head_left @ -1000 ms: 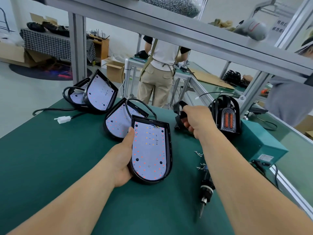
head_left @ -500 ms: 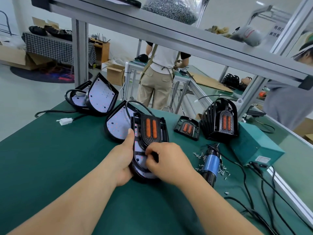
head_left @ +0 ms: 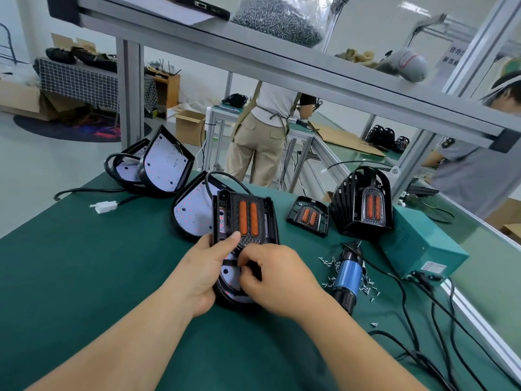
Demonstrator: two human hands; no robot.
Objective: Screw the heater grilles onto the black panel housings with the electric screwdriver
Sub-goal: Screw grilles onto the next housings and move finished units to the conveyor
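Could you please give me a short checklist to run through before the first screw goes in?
1. Grille laid on housing: ok, under both hands.
2. Screw holes lined up: cannot tell, the hands cover the lower part.
3. Housing steadied: ok, left hand grips its edge.
4. Electric screwdriver in hand: not ok, it lies on the mat beside the right hand.
5. Screws at hand: ok, loose around the electric screwdriver.

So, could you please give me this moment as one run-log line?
step: fitting grille on housing | left hand: holds housing | right hand: pinches grille | screwdriver: on mat, untouched
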